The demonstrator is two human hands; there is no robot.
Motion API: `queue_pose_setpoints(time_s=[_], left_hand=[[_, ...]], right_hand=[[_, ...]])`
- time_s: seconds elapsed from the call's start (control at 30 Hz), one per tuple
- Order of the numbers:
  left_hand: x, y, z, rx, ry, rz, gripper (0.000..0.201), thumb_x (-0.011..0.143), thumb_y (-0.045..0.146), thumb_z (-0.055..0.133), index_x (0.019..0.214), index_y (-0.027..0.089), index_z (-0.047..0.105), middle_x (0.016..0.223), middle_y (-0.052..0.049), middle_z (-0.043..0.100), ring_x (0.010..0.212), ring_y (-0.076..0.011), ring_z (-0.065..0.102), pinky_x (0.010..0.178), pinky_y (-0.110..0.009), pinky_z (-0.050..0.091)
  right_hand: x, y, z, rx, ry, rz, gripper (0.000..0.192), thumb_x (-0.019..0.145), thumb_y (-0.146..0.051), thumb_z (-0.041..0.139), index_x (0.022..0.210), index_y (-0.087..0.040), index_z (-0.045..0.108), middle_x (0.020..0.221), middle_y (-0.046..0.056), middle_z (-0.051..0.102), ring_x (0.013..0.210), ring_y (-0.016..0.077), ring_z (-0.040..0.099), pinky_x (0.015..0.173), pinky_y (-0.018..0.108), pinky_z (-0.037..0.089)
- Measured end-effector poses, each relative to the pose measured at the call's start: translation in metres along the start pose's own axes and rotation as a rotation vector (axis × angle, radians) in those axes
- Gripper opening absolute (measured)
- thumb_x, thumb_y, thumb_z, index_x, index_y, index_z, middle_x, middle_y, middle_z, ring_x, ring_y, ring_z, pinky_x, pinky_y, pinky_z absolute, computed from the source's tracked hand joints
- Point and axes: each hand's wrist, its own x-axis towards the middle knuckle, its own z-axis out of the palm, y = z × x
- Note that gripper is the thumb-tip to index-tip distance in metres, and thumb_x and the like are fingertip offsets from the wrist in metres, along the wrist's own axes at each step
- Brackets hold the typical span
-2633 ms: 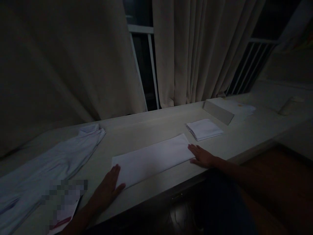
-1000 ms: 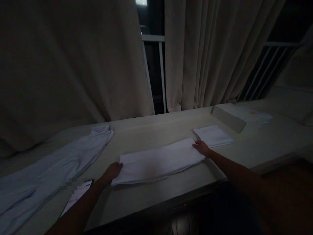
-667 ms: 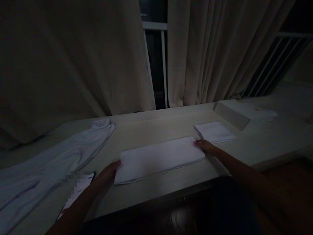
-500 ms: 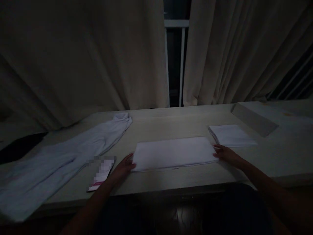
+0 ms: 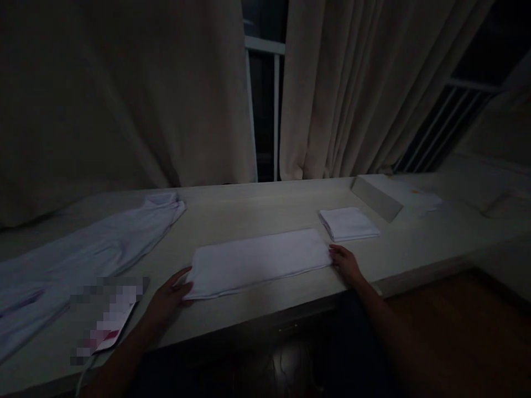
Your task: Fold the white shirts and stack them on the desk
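We've flattened the long folded white cloth (image 5: 259,261) back onto the counter (image 5: 257,213) after that brief lift, and now our left hand (image 5: 168,296) and right hand (image 5: 345,263) rest loosely open at its ends, edges squared.

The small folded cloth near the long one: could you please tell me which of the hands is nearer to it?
Right. The right hand rests at the long cloth's right end, just in front of the small folded cloth; the left hand is at the far left end.
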Motion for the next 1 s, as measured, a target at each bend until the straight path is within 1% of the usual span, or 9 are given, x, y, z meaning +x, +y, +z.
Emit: queue_pose_setpoints(time_s=[0.13, 0.27, 0.43, 0.53, 0.6, 0.7, 0.8, 0.9, 1.0], left_hand=[[-0.002, 0.006, 0.005, 0.059, 0.013, 0.000, 0.087, 0.064, 0.048, 0.072, 0.141, 0.020, 0.044, 0.079, -0.003, 0.065, 0.064, -0.0178, 0.061, 0.059, -0.033, 0.054], [-0.004, 0.004, 0.008, 0.105, 0.015, 0.046, 0.083, 0.068, 0.048, 0.068, 0.141, 0.017, 0.044, 0.063, 0.001, 0.059, 0.053, -0.0132, 0.054, 0.051, -0.026, 0.046], [-0.006, -0.003, 0.010, 0.113, 0.004, 0.088, 0.080, 0.074, 0.048, 0.061, 0.144, 0.014, 0.040, 0.053, 0.005, 0.050, 0.046, -0.0106, 0.047, 0.049, -0.025, 0.041], [-0.010, 0.007, 0.007, 0.397, 0.067, 0.111, 0.069, 0.082, 0.050, 0.049, 0.140, 0.013, 0.044, 0.061, -0.001, 0.056, 0.054, -0.0153, 0.054, 0.056, -0.030, 0.046], [-0.014, 0.022, 0.013, 0.629, 0.184, 0.160, 0.064, 0.085, 0.053, 0.045, 0.134, 0.013, 0.051, 0.083, -0.012, 0.064, 0.077, -0.0243, 0.062, 0.070, -0.039, 0.049], [-0.018, 0.046, 0.048, 0.928, 0.268, 0.393, 0.062, 0.091, 0.050, 0.036, 0.134, 0.008, 0.049, 0.118, -0.026, 0.056, 0.112, -0.0374, 0.054, 0.090, -0.052, 0.042], [-0.013, 0.058, 0.112, 1.114, 0.051, 0.620, 0.054, 0.095, 0.035, 0.029, 0.137, 0.006, 0.047, 0.132, -0.025, 0.052, 0.125, -0.0336, 0.046, 0.104, -0.048, 0.033], [0.008, 0.054, 0.164, 1.147, -0.045, 0.663, 0.053, 0.094, 0.025, 0.030, 0.144, 0.011, 0.040, 0.148, -0.018, 0.041, 0.139, -0.0287, 0.032, 0.113, -0.043, 0.021], [0.037, 0.044, 0.178, 1.172, -0.023, 0.621, 0.056, 0.092, 0.024, 0.031, 0.146, 0.009, 0.035, 0.153, -0.018, 0.031, 0.143, -0.0343, 0.021, 0.113, -0.052, 0.016]], right_hand=[[-0.003, 0.003, 0.000, -0.021, 0.031, 0.007, 0.045, 0.069, -0.028, 0.057, 0.112, -0.015, 0.062, 0.103, 0.011, 0.068, 0.073, 0.0194, 0.064, 0.061, 0.030, 0.052], [-0.002, 0.009, 0.003, -0.070, 0.071, 0.015, 0.043, 0.065, -0.027, 0.057, 0.106, -0.015, 0.063, 0.096, 0.009, 0.070, 0.067, 0.0198, 0.064, 0.060, 0.033, 0.053], [-0.004, 0.015, 0.003, -0.327, 0.080, -0.115, 0.039, 0.068, -0.026, 0.053, 0.104, -0.018, 0.066, 0.093, 0.009, 0.071, 0.075, 0.0241, 0.066, 0.073, 0.040, 0.054], [-0.010, 0.012, 0.005, -0.516, 0.148, -0.291, 0.037, 0.077, -0.031, 0.052, 0.109, -0.018, 0.065, 0.105, 0.014, 0.068, 0.091, 0.0302, 0.064, 0.086, 0.049, 0.050], [-0.016, 0.005, 0.018, -0.635, 0.182, -0.437, 0.037, 0.084, -0.037, 0.051, 0.115, -0.019, 0.063, 0.115, 0.016, 0.063, 0.107, 0.0361, 0.057, 0.096, 0.054, 0.044], [-0.026, -0.014, 0.065, -0.731, 0.100, -0.592, 0.041, 0.092, -0.040, 0.044, 0.128, -0.024, 0.055, 0.128, 0.014, 0.058, 0.123, 0.0370, 0.048, 0.103, 0.055, 0.036], [-0.029, -0.037, 0.143, -0.706, -0.078, -0.705, 0.049, 0.098, -0.041, 0.035, 0.145, -0.029, 0.035, 0.143, 0.008, 0.048, 0.134, 0.0322, 0.038, 0.110, 0.055, 0.027], [-0.020, -0.060, 0.215, -0.570, -0.213, -0.769, 0.054, 0.100, -0.045, 0.027, 0.152, -0.032, 0.018, 0.148, 0.006, 0.043, 0.138, 0.0294, 0.035, 0.109, 0.053, 0.026], [-0.005, -0.080, 0.250, -0.603, -0.365, -0.661, 0.058, 0.100, -0.052, 0.019, 0.153, -0.026, 0.019, 0.150, 0.009, 0.040, 0.138, 0.0284, 0.034, 0.108, 0.052, 0.027]])
